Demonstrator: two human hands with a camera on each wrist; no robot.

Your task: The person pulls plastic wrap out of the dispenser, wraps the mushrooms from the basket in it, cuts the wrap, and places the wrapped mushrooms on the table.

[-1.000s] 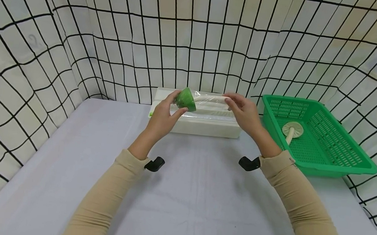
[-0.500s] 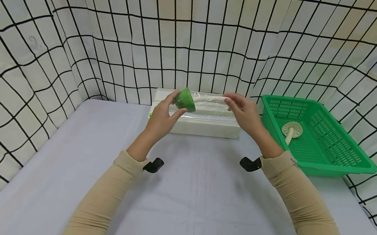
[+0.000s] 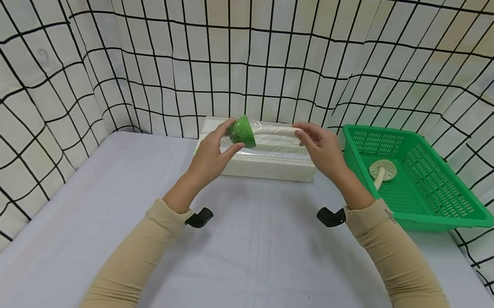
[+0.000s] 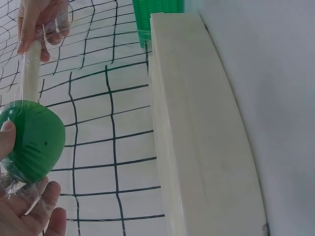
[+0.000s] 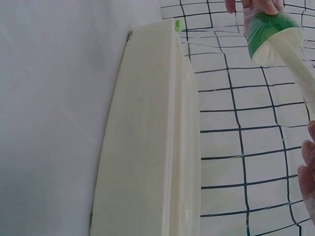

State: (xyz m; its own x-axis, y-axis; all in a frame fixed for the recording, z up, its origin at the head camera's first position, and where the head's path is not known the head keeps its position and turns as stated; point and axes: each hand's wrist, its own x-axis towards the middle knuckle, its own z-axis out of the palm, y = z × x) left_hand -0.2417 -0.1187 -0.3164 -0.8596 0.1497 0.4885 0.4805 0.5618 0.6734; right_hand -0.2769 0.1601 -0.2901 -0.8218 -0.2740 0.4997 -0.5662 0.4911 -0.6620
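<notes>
A toy mushroom (image 3: 243, 132) with a green cap and a long white stem is held level in clear cling film (image 4: 54, 29). My left hand (image 3: 213, 155) grips its cap between thumb and fingers. The stem's far end is pinched by my right hand (image 3: 322, 148), along with some film. In the right wrist view the cap's pale underside (image 5: 268, 53) shows through the film. Right behind and below the mushroom stands a white cling film dispenser (image 3: 267, 169), its front face toward me. The film passes over its top.
On the right stands a green plastic basket (image 3: 442, 221), with a cream mushroom (image 3: 383, 169) lying in it. A black wire grid (image 3: 254, 65) encloses the back and sides. White cloth (image 3: 256, 251) covers the table.
Both hands stay almost in place around the mushroom. The forearms have shifted very slightly apart, and the view has drifted a little.
</notes>
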